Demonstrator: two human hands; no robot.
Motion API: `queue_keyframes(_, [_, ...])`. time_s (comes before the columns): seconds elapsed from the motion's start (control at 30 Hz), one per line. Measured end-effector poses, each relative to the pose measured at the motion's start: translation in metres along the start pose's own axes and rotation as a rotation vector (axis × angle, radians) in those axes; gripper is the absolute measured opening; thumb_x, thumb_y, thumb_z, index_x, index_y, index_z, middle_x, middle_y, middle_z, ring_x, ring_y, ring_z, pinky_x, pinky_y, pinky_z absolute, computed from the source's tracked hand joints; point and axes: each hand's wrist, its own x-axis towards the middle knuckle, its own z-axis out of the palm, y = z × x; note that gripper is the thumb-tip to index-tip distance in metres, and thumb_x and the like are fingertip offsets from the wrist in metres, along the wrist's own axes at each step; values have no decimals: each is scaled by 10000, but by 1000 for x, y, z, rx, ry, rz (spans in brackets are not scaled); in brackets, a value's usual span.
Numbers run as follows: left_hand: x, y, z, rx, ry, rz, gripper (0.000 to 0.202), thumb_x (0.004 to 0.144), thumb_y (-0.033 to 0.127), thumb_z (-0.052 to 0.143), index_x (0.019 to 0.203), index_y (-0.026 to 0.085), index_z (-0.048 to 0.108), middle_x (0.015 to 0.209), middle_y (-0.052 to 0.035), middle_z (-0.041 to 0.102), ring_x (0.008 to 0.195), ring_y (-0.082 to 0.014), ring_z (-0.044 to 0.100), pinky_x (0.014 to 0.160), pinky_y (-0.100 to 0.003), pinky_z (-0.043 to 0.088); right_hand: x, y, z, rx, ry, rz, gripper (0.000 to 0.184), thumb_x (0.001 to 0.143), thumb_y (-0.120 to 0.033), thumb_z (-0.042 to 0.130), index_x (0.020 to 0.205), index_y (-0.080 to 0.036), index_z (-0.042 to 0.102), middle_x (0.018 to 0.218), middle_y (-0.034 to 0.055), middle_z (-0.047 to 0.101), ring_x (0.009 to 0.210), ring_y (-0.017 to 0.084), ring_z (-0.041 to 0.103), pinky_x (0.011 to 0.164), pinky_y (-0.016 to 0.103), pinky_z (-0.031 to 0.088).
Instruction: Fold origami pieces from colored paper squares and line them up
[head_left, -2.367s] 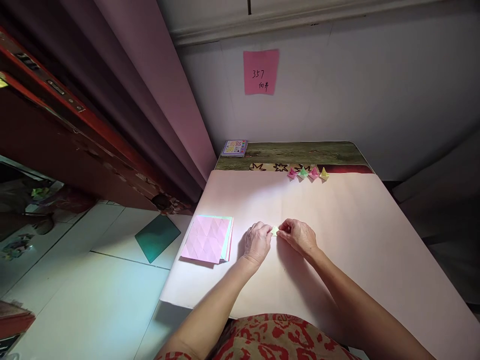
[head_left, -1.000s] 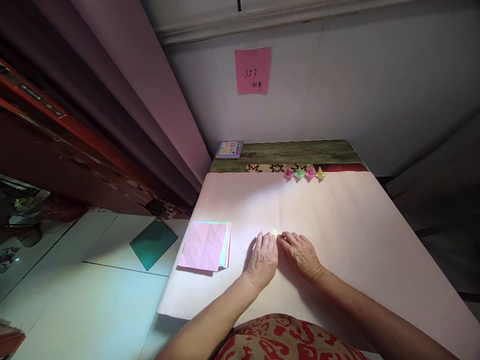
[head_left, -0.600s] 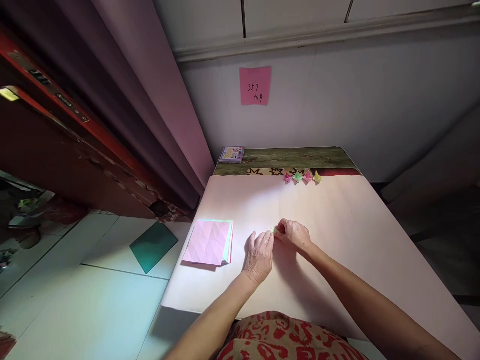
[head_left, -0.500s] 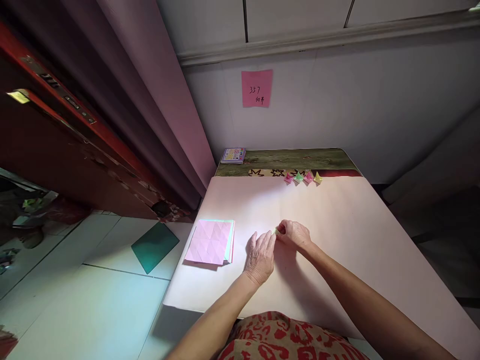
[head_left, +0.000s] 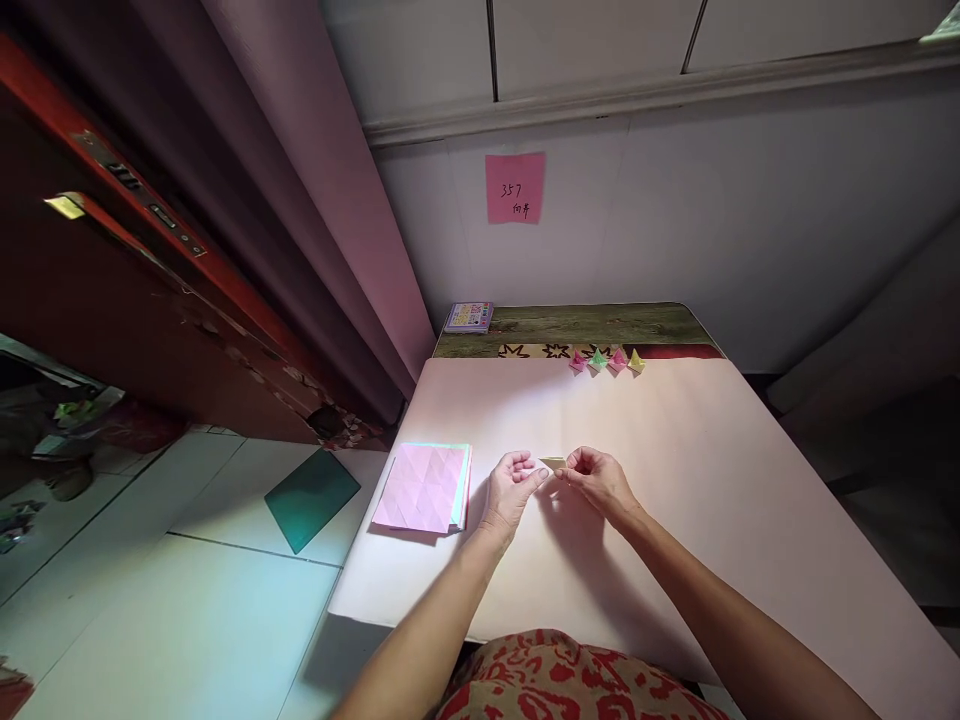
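Note:
Between my two hands is a small piece of folded paper, pale on the left and yellowish along its top edge. My left hand pinches its left end between thumb and fingers. On the other end, the thumb and fingertips of my right hand are closed. Fingers cover part of the paper, so its full shape is hidden. Left of my hands lies a stack of square paper sheets, pink on top with green and red edges showing.
Several small folded paper pieces in pink, green and yellow stand in a row at the table's back. A small printed packet lies at the back left. A pink note hangs on the wall. A dark green square lies on the floor.
My left hand has turned from lying flat, palm down, to pinching the paper. The folded paper has come up between both hands and shows more of itself.

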Motion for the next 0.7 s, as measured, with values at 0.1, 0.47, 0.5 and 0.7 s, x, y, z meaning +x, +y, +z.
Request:
queue_keyframes(0.1, [-1,20,7,-240,-126,-89,377,680,420,794,880,123,677,848,-61,676,697,-124,610,619,-228,467,-9,-12,0,329,-55,-23,464,576,-550,831,659,-193,546,613,-35,558,587,122,497,565,253,389])
queue_keyframes(0.47, [0,84,9,-95,-233,-19,319,669,411,791,737,106,726,602,-30,627,563,-123,567,517,-222,435,-20,-56,-26,377,-84,-94,416,683,-577,779,744,-173,702,699,27,643,636,137,503,607,275,422])
queue_keyframes(0.5, [1,86,10,-84,-234,-10,317,677,411,785,740,106,726,597,-29,627,558,-122,567,518,-223,441,-19,-58,-27,382,-71,-105,418,672,-580,785,730,-175,700,685,27,641,635,140,504,607,278,423])
queue_keyframes(0.7, [-2,98,19,-154,-205,32,352,685,436,790,749,102,704,610,-27,624,545,-111,559,514,-223,460,-16,-59,-28,562,-44,-62,348,654,-485,836,666,-179,672,639,-9,597,600,105,469,585,244,408])
